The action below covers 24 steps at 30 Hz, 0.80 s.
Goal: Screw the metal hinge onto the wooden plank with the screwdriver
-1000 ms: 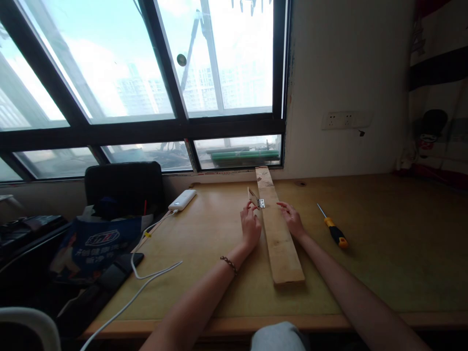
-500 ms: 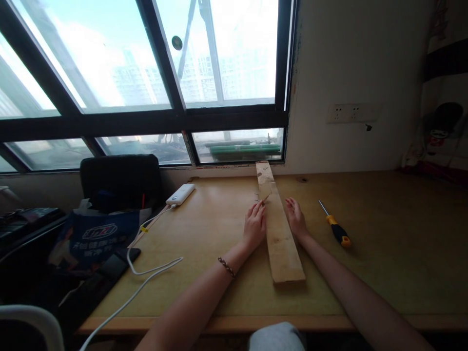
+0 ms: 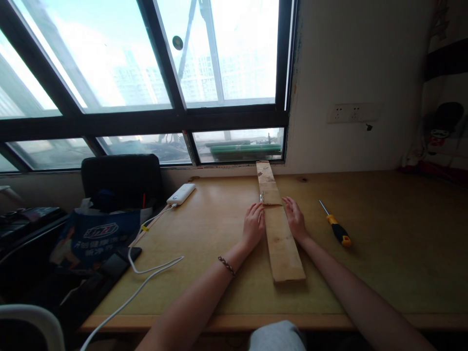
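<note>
A long wooden board (image 3: 285,248) lies lengthwise on the table, its far end near the window. Across its middle is a short flat wooden piece (image 3: 272,197), with thin shiny metal bits (image 3: 262,196), perhaps nails, at its left end. My left hand (image 3: 253,225) rests beside the board's left edge, its fingertips closed at the short piece's near left corner. On the other side, my right hand (image 3: 294,219) has its fingertips against the piece's right end. Both thumbs are hidden. A yellow and black screwdriver (image 3: 337,229) lies to the right of my right hand.
A white power bank (image 3: 180,194) with a white cable (image 3: 153,270) lies on the table's left side. Beyond the table's left edge are a black chair (image 3: 120,178) and a blue bag (image 3: 98,239). The window and wall border the back.
The short wooden piece, seen tilted at my left fingertips before, now lies flatter across the board. My right fingertips have moved slightly left to its end.
</note>
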Tool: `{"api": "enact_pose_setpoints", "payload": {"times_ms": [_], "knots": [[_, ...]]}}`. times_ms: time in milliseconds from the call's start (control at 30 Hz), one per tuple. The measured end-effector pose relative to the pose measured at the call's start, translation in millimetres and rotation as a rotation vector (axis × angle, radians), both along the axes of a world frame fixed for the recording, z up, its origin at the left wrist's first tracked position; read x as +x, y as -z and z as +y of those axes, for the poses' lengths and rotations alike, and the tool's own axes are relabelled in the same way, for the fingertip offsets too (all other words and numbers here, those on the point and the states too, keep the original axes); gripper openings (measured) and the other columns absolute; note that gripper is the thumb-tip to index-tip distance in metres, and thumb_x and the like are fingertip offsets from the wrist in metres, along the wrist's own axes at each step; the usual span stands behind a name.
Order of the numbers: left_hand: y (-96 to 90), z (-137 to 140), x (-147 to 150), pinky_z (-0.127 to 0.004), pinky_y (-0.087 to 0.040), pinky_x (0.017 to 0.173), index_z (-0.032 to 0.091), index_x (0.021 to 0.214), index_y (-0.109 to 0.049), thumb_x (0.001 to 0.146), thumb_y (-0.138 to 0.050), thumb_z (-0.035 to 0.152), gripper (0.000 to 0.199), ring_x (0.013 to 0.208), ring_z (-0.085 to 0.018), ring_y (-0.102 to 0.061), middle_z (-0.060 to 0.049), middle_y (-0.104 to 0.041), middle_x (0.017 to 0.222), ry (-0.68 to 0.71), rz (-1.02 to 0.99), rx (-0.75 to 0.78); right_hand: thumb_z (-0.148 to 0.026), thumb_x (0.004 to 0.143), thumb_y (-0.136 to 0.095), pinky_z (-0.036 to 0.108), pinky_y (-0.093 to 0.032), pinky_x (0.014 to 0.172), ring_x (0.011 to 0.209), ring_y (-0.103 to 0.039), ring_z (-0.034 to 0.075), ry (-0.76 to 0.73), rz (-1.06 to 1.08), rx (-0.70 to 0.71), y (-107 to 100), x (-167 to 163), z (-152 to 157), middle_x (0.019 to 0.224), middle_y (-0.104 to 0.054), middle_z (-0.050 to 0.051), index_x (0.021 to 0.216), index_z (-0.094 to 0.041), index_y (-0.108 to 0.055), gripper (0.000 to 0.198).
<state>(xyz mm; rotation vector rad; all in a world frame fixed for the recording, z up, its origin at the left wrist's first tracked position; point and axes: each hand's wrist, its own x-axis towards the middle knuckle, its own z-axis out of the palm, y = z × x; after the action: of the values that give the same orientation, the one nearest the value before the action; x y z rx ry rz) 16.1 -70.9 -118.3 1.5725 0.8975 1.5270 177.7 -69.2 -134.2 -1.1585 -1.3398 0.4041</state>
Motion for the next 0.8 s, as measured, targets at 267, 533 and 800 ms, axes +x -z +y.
{"api": "enact_pose_setpoints", "payload": {"times_ms": [267,533,800], "knots": [[-0.3,0.3,0.1,-0.041,-0.012,0.110,0.023,0.077,-0.066,0.071,-0.059,0.012,0.015,0.124,-0.023,-0.033,-0.005,-0.058,0.113,0.050,-0.078,-0.079,-0.050,0.086,-0.032,0.042,-0.032,0.098,0.112,-0.047,0.021,-0.024,-0.071,-0.080,9.1,2.4,9.2,0.118,-0.056,0.008,0.113,-0.021,-0.053,0.045],[3.6,1.7,-1.2,-0.038,-0.016,0.110,0.023,0.082,-0.066,0.074,-0.057,0.014,0.015,0.123,-0.022,-0.035,-0.005,-0.057,0.114,0.016,0.032,0.028,-0.048,0.085,-0.036,0.040,-0.033,0.098,0.117,-0.045,0.021,-0.055,-0.051,-0.070,9.6,2.6,7.7,0.123,-0.053,0.009,0.119,-0.021,-0.046,0.044],[7.5,4.6,-3.1,-0.039,-0.014,0.110,0.023,0.087,-0.065,0.076,-0.055,0.017,0.016,0.123,-0.022,-0.036,-0.005,-0.057,0.115,0.027,0.059,0.024,-0.046,0.085,-0.038,0.041,-0.032,0.099,0.118,-0.045,0.021,-0.039,-0.044,-0.045,9.8,2.6,7.3,0.124,-0.051,0.012,0.119,-0.019,-0.045,0.044]]}}
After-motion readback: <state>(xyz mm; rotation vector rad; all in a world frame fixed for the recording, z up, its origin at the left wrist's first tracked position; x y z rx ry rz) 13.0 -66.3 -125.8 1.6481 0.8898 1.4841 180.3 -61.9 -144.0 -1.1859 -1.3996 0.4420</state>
